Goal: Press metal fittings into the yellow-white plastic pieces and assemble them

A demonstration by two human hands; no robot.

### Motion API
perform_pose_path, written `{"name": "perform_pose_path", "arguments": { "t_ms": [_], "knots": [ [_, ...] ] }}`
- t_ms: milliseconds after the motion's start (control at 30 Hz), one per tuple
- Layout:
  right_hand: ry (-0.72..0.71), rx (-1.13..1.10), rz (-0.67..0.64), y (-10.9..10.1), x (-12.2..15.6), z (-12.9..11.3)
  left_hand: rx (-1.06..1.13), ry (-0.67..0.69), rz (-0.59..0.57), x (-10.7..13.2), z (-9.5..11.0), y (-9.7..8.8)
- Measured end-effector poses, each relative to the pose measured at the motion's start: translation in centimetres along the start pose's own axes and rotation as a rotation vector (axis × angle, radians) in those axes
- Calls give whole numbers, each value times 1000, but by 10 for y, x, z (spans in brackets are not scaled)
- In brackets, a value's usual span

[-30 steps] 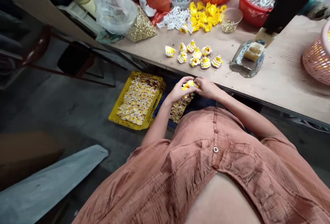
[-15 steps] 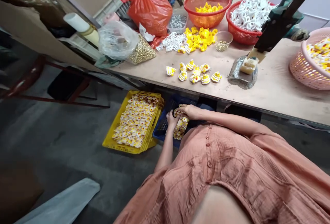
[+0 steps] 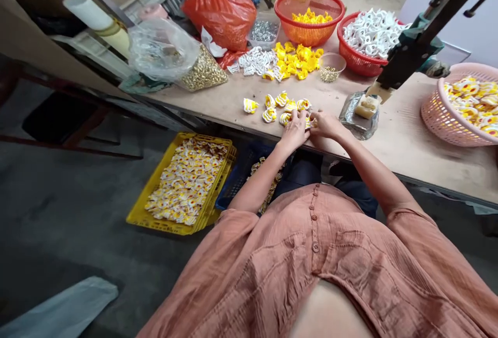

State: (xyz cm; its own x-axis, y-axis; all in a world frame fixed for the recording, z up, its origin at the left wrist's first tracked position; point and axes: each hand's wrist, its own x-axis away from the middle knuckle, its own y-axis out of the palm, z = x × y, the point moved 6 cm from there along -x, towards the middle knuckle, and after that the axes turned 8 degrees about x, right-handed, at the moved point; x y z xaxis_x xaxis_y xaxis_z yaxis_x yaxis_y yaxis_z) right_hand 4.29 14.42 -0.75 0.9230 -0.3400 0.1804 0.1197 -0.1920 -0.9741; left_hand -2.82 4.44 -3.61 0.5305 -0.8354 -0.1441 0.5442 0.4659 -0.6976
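Both of my hands are at the front edge of the worktable, among several small yellow-and-white striped pieces [image 3: 269, 115]. My left hand [image 3: 296, 129] has its fingers curled down over a striped piece, part of which shows between the hands. My right hand [image 3: 326, 124] is closed close beside it, fingers bent around a striped piece that is mostly hidden. Other striped pieces lie just left of and behind my left hand. Further back are a heap of yellow pieces [image 3: 299, 60], a heap of white pieces [image 3: 257, 61] and a small clear cup [image 3: 333, 63] of gold-coloured bits.
A hand press [image 3: 408, 42] stands right of my hands. Behind are a red basket [image 3: 311, 34], another red basket [image 3: 356, 60] with white pieces, and a red bag [image 3: 221, 14]. A pink basket [image 3: 443, 115] is at right. Below are a yellow crate [image 3: 136, 213] and a blue crate [image 3: 229, 185].
My hands have come up from the blue crate below the table to the striped pieces on the tabletop. They now cover the pieces at the right of that group. The view has shifted slightly.
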Motion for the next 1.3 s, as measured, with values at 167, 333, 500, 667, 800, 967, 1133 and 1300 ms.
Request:
{"name": "perform_pose_path", "arguments": {
  "t_ms": [167,333,500,667,800,967,1133,1300],
  "knots": [
    [-236,-296,-37,36,37,-72,195,-24,159,95,-60,-23],
    [-283,-245,-483,139,21,-150,304,-509,92,183,-154,7],
    [-281,-242,-564,184,-7,-188,271,-652,126,193,-192,17],
    [-451,-315,-276,127,6,-168,221,-500,255,162,-172,-38],
    [-457,-325,195,31,-4,-103,216,-14,423,103,-101,-77],
    [-59,48,131,-18,-68,-16,26,56,244,22,-55,-48],
    [-60,98,-101,-6,-87,-12,-23,-129,95,-32,-61,-28],
    [-102,-30,-51,-5,-42,-33,116,-46,59,2,-51,-46]
  ]
}}
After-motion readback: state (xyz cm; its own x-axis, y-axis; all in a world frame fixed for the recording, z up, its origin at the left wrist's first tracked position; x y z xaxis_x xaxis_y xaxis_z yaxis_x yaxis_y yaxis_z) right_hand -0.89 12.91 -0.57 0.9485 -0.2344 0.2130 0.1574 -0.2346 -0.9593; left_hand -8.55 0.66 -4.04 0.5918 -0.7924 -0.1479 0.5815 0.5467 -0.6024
